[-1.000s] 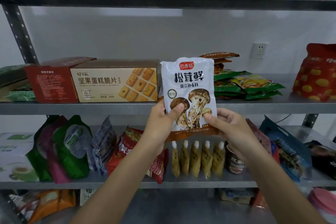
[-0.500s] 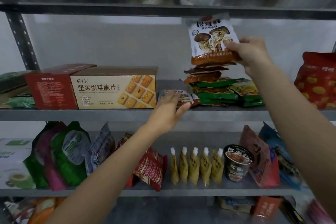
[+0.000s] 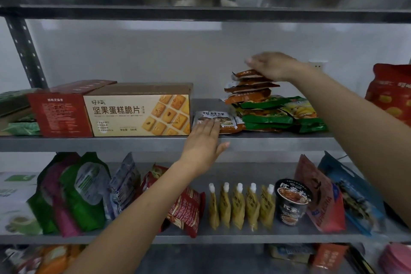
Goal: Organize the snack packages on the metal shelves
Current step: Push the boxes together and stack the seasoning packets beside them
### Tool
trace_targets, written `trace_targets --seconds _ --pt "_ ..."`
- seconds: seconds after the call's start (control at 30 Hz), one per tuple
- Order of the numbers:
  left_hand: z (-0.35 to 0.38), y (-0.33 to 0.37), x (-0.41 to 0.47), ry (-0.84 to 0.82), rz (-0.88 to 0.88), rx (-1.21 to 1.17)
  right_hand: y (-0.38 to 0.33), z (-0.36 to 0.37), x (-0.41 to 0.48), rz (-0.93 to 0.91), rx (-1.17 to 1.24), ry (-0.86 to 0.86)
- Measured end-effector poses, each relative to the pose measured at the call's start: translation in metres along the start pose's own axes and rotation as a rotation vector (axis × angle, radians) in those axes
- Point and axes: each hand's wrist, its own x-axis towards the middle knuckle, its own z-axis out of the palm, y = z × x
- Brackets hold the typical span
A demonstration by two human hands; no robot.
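On the upper metal shelf [image 3: 111, 143], a white mushroom packet [image 3: 222, 118] lies flat to the right of the cookie box [image 3: 138, 113]. My left hand [image 3: 203, 142] rests on its near end with straight fingers and the thumb spread out. Further right, a stack of brown-and-white mushroom packets [image 3: 249, 90] sits on several green packets [image 3: 266, 119]. My right hand [image 3: 270, 65] lies palm down on the stack's top packet [image 3: 245, 73], fingers reaching left over it.
A red box [image 3: 60, 115] stands left of the cookie box and a big red bag [image 3: 391, 93] at the far right. The lower shelf holds green bags [image 3: 84, 193], yellow spouted pouches [image 3: 240, 207], a black noodle cup [image 3: 291, 202] and more bags.
My right hand has come down from near the top shelf and laid the mushroom packet on the stack. My left hand has slid forward onto the flat packet.
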Motion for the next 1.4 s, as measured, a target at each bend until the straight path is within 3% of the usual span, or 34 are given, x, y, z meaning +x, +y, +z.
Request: trace_targets --seconds 0.07,0.37,0.43,0.5,0.6,0.67,0.77,0.83,0.9,1.0,1.07,1.17,1.3,1.4 --pt "0.003 -0.002 0.0 0.021 0.015 0.003 -0.002 0.01 0.0 -0.011 -0.107 -0.11" --pt "0.006 -0.004 -0.006 0.218 0.042 -0.036 0.003 0.012 -0.004 0.006 -0.114 -0.088" --pt "0.005 -0.003 -0.008 0.269 0.037 -0.057 0.007 0.02 -0.009 -0.052 -0.16 0.101" --pt "0.006 -0.004 -0.011 0.372 0.041 -0.052 0.007 0.033 -0.024 -0.136 -0.141 0.44" --pt "0.007 -0.002 -0.02 0.508 0.072 -0.072 -0.003 0.069 -0.066 -0.198 0.094 0.843" --pt "0.008 0.002 -0.033 0.573 0.088 -0.101 -0.015 0.097 -0.099 -0.096 0.326 0.737" --pt "0.011 0.01 -0.056 0.632 0.106 -0.133 -0.031 0.136 -0.138 0.233 0.701 0.191" --pt "0.013 0.015 -0.069 0.656 0.115 -0.131 -0.038 0.145 -0.147 0.41 1.207 -0.104" --pt "0.016 0.017 -0.078 0.659 0.145 -0.124 -0.037 0.145 -0.15 0.447 1.656 -0.261" --pt "0.019 0.015 -0.085 0.592 0.205 -0.158 -0.034 0.146 -0.149 0.455 1.804 -0.254" --pt "0.015 0.01 -0.092 0.452 0.16 -0.371 -0.033 0.149 -0.153 0.46 1.774 -0.231" --pt "0.006 0.009 -0.104 0.165 -0.04 -0.853 -0.03 0.153 -0.165 0.447 1.697 -0.215" --pt "0.006 0.007 -0.106 0.051 -0.557 -1.41 -0.03 0.157 -0.18 0.399 1.729 -0.218" --pt "0.004 0.007 -0.105 -0.029 -0.633 -1.593 -0.03 0.158 -0.186 0.349 1.745 -0.219"
